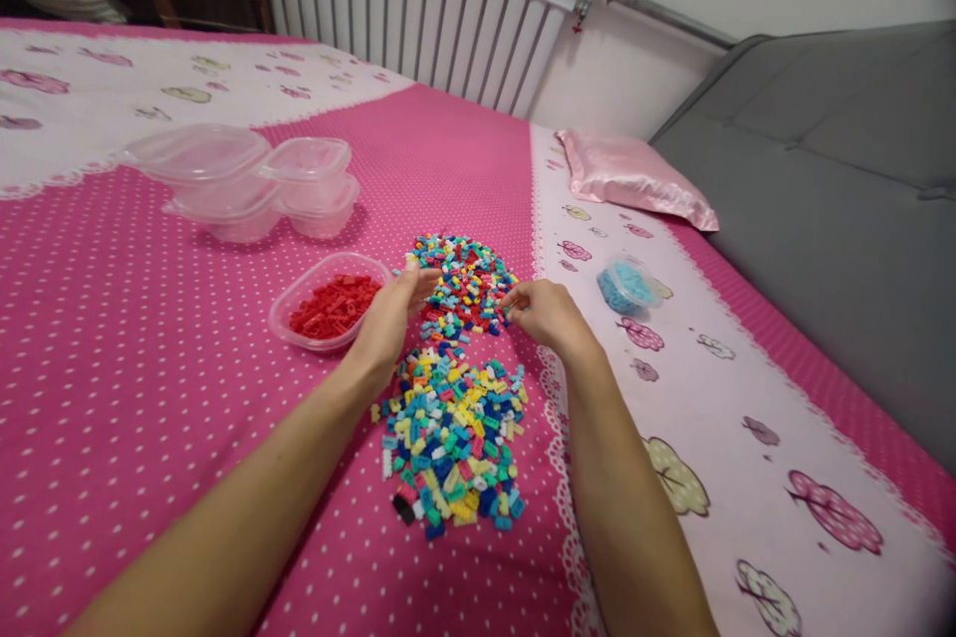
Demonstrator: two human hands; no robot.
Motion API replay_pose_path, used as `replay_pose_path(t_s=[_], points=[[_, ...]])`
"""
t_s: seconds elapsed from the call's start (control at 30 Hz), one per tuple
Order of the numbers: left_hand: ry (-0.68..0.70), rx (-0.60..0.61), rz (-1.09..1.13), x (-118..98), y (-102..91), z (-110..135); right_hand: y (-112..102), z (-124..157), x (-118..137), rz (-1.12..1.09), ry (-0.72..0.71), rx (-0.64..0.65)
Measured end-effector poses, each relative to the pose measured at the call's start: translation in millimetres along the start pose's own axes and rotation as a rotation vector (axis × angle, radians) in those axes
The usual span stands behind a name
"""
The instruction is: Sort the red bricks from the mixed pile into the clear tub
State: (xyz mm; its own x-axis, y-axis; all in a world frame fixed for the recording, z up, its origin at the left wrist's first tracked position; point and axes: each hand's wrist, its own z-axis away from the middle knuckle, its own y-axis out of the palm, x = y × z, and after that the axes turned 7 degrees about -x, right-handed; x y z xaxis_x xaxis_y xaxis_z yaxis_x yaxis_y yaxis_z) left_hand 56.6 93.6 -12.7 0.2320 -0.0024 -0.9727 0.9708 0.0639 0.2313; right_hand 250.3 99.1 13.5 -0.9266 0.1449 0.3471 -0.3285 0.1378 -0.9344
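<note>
Two heaps of small toy building bricks lie on the bed, a far heap (470, 279) with many red pieces and a nearer mixed heap (455, 438). My left hand (392, 314) is at the left side of the far heap, fingers stretched out towards it. Beside that hand stands a clear plastic tub (281, 318), its near right side partly covered by the hand, with red bricks (336, 307) inside. At the far heap's right edge, my right hand (549, 314) has its fingertips pinched together. Whatever they may hold is too small to make out.
Several clear lidded containers (224, 199) stand stacked at the back left. A small tub of light blue bricks (628, 287) sits to the right. Behind it is a pink satin pillow (634, 179) by the grey headboard (836, 149). A white radiator (425, 10) runs along the wall.
</note>
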Motion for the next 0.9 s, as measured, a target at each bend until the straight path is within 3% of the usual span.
replay_pose_path(t_s=[0.33, 0.6, 0.9], points=[[-0.131, 0.047, 0.332, -18.7, 2.5, 4.5, 14.5, -3.3, 6.0, -0.085, -0.192, 0.115], [-0.392, 0.137, 0.610, -25.3, -3.2, 4.0, 13.8, 0.1, 12.8, -0.013, -0.171, 0.085], [-0.528, 0.266, 0.709, -28.2, -4.0, 6.2, 10.9, 0.8, 7.6, -0.093, -0.188, -0.022]])
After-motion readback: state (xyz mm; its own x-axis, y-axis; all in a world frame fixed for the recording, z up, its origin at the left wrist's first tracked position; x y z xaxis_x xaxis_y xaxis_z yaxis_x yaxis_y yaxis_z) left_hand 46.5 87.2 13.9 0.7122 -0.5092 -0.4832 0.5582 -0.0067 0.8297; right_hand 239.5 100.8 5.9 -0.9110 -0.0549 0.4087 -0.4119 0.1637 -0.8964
